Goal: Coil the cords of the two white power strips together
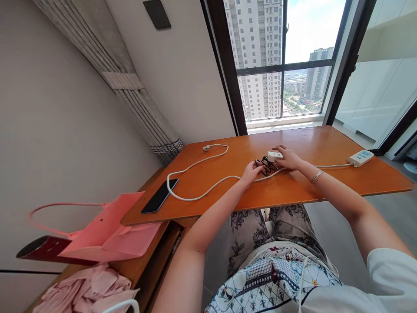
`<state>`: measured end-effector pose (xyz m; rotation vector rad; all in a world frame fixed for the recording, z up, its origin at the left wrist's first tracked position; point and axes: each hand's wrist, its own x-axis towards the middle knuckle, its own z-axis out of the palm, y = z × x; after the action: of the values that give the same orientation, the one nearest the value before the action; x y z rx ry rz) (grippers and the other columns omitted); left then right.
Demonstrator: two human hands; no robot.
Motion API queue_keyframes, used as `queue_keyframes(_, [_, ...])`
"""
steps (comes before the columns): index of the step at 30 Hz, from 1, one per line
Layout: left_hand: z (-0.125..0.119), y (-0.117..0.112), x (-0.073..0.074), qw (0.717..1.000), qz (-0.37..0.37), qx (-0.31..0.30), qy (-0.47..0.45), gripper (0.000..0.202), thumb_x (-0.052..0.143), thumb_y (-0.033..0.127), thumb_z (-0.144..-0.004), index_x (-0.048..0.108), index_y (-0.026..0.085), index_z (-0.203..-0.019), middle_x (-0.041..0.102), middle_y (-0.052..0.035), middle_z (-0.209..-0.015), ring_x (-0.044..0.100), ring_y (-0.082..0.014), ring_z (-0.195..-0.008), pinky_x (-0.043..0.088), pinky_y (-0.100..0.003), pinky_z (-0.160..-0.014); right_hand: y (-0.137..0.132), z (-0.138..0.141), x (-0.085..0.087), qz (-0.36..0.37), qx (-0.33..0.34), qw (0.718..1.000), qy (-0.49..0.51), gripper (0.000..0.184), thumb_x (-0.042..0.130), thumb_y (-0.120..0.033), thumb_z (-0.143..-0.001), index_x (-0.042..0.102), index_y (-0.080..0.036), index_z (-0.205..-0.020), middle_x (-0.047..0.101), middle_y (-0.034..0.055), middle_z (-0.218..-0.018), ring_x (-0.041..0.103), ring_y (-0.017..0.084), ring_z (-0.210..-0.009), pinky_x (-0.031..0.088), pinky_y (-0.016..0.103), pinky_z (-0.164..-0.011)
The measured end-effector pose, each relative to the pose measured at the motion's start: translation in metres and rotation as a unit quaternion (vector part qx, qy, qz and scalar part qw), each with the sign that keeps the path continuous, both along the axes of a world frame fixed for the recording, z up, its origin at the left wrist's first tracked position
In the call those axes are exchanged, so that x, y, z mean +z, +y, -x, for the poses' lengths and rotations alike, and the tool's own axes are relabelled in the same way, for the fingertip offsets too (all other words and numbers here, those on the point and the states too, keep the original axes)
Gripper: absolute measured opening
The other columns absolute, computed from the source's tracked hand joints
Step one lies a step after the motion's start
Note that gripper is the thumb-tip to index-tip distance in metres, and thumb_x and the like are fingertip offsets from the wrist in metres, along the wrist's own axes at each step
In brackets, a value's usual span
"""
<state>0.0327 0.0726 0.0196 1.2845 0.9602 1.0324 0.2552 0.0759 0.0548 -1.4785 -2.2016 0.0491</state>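
Observation:
My left hand (250,172) pinches a loosely looped black cable (267,166) above the brown table (208,158). Held in the fingers of my right hand (289,157) is a small white block (274,155) with dark marks on its face, possibly an adapter or socket. The black loops hang right beside this block; whether they join it, I cannot tell. Beneath both hands runs the white cord (198,199) of a power strip (360,158), which lies at the table's right end. The cord's plug (206,148) rests near the back left edge.
A dark phone (159,198) lies at the table's left end, partly under the cord. Lower left are a pink bag (110,232) and pink cloth (87,291) on a wooden cabinet. Behind the table stand a window (283,65) and a tied curtain (137,95).

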Motion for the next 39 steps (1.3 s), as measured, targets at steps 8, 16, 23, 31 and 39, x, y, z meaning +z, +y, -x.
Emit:
queue_keyframes(8, [0.022,0.003,0.026,0.993,-0.019,0.083,-0.080,0.011,0.067,0.024,-0.080,0.059,0.018,-0.084,0.061,0.0015,-0.063,0.055,-0.0110,-0.052,0.043,-0.026,-0.058,0.007,-0.040,-0.008,0.109,-0.066,0.990,-0.063,0.070,0.070,-0.045,-0.084,0.050,-0.017,-0.144,0.061,0.0165,-0.136,0.059,0.032,-0.123,0.047,0.041,-0.103])
queue_keyframes(16, [0.070,0.024,0.067,0.952,-0.105,0.162,-0.237,0.007,0.054,0.013,-0.074,0.054,0.019,-0.070,0.055,0.0003,-0.065,0.052,-0.0098,-0.057,0.047,-0.024,-0.064,-0.027,-0.058,0.016,-0.053,-0.107,0.993,-0.026,0.068,0.068,-0.048,-0.083,0.051,-0.020,-0.143,0.061,0.0160,-0.130,0.061,0.036,-0.114,0.049,0.048,-0.096])
queue_keyframes(23, [0.058,0.021,0.046,0.943,-0.211,0.257,-0.007,0.024,0.060,0.007,-0.070,0.059,0.020,-0.090,0.065,-0.0062,-0.102,0.063,-0.0159,-0.089,0.049,-0.030,-0.079,-0.027,-0.054,0.031,-0.111,-0.104,0.977,0.150,0.072,0.071,-0.051,-0.076,0.053,-0.017,-0.137,0.062,0.0162,-0.126,0.059,0.035,-0.114,0.049,0.050,-0.096])
queue_keyframes(31, [-0.006,-0.045,0.024,0.792,-0.471,-0.019,0.389,0.012,0.059,0.025,-0.090,0.065,0.022,-0.099,0.072,-0.0050,-0.094,0.067,-0.0168,-0.080,0.049,-0.029,-0.072,-0.014,-0.054,0.024,-0.082,-0.143,0.952,0.257,0.075,0.073,-0.054,-0.069,0.057,-0.016,-0.130,0.065,0.0155,-0.123,0.061,0.033,-0.110,0.050,0.049,-0.093])
queue_keyframes(39, [-0.022,-0.040,0.038,0.780,-0.346,-0.017,0.521,0.019,0.052,0.026,-0.097,0.069,0.021,-0.103,0.075,-0.0094,-0.105,0.070,-0.0255,-0.097,0.049,-0.034,-0.077,-0.017,-0.077,0.018,-0.078,-0.181,0.935,0.293,0.072,0.075,-0.054,-0.066,0.060,-0.019,-0.127,0.068,0.0140,-0.120,0.063,0.033,-0.106,0.051,0.048,-0.090])
